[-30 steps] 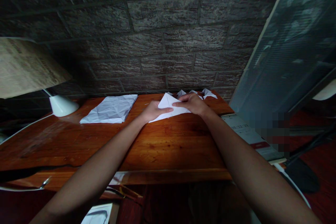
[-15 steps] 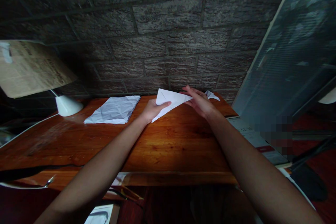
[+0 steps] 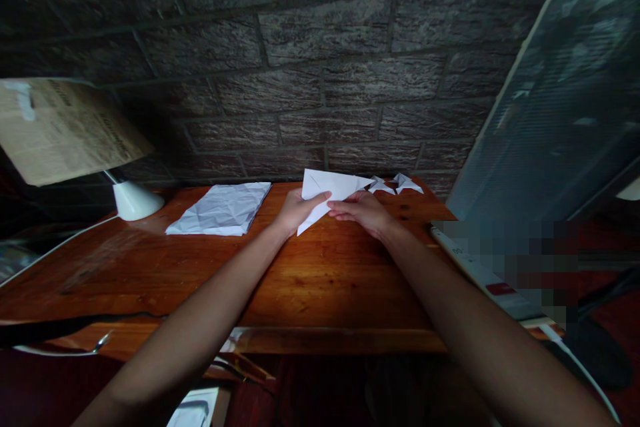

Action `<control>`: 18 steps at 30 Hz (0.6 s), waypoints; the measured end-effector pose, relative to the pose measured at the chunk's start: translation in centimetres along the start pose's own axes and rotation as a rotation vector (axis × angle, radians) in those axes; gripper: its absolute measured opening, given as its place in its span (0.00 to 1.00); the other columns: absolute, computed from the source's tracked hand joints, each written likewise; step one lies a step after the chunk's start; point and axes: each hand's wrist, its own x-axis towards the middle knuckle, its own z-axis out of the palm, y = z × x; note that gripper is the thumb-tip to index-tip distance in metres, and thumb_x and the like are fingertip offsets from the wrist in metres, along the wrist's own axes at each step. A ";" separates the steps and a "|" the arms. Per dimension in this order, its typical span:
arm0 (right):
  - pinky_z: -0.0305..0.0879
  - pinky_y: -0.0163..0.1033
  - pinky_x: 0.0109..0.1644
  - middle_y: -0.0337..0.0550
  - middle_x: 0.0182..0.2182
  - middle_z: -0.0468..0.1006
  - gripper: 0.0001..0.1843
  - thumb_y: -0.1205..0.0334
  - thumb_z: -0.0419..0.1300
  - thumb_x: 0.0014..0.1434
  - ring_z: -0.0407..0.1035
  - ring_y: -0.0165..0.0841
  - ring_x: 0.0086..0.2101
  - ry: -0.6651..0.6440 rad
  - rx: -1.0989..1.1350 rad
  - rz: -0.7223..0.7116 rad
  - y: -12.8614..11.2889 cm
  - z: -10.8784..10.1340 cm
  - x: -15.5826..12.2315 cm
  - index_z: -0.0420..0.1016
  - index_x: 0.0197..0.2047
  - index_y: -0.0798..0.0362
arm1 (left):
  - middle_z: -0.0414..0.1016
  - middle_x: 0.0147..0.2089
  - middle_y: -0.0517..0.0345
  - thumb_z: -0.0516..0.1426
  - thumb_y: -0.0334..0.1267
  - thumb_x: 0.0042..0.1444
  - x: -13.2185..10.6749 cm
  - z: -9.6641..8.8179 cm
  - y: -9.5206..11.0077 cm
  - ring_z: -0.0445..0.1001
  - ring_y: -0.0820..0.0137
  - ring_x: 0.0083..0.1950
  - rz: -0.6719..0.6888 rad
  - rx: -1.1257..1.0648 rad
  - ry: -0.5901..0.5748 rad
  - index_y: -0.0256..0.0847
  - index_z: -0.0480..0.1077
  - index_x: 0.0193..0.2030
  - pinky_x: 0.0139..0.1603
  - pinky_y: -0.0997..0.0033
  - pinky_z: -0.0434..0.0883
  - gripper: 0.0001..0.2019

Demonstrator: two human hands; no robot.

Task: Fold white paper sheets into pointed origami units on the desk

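A folded sheet of white paper (image 3: 320, 181), pointed at its right end, is held up above the wooden table. My left hand (image 3: 296, 212) grips its left part, with the thumb lying across the front face. On its lower edge my right hand (image 3: 361, 212) is closed, thumb and fingers pinching the paper close to the left thumb. Behind the right hand lie two small folded paper pieces with pointed tips, one (image 3: 382, 185) partly hidden by the sheet and the other (image 3: 407, 183) farther right. The fingers behind the sheet are hidden.
A stack of creased white paper (image 3: 220, 209) lies left of my hands on the wooden table (image 3: 320, 293). At the left stands a lamp (image 3: 135, 200) with a paper-covered shade. Dark brick wall (image 3: 280, 80) rises behind. A flat box (image 3: 493, 280) sits at the right, partly blurred out.
My right hand has moved left and down from the paper's pointed end and now pinches its lower edge. The left hand keeps its grip. Both small folded pieces now show.
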 end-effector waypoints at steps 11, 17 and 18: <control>0.75 0.30 0.35 0.42 0.24 0.81 0.10 0.65 0.75 0.45 0.76 0.27 0.27 -0.036 -0.033 0.025 0.0 0.0 -0.4 0.79 0.27 0.58 | 0.82 0.38 0.51 0.70 0.56 0.38 0.4 -0.5 0.1 0.74 0.69 0.33 0.028 -0.085 0.014 0.34 0.78 0.39 0.35 0.70 0.70 0.28; 0.75 0.29 0.34 0.42 0.25 0.81 0.12 0.63 0.76 0.42 0.76 0.27 0.27 -0.017 -0.024 0.029 0.3 0.1 -0.3 0.79 0.28 0.57 | 0.81 0.33 0.52 0.69 0.59 0.38 0.2 -0.4 0.2 0.72 0.71 0.29 0.067 -0.014 0.035 0.34 0.78 0.35 0.29 0.73 0.66 0.28; 0.75 0.29 0.34 0.41 0.25 0.82 0.13 0.62 0.76 0.42 0.76 0.27 0.27 -0.010 -0.017 0.026 0.3 0.2 -0.3 0.79 0.28 0.57 | 0.81 0.33 0.53 0.69 0.59 0.38 0.1 -0.3 0.3 0.71 0.71 0.28 0.070 -0.009 0.037 0.34 0.78 0.34 0.29 0.73 0.65 0.27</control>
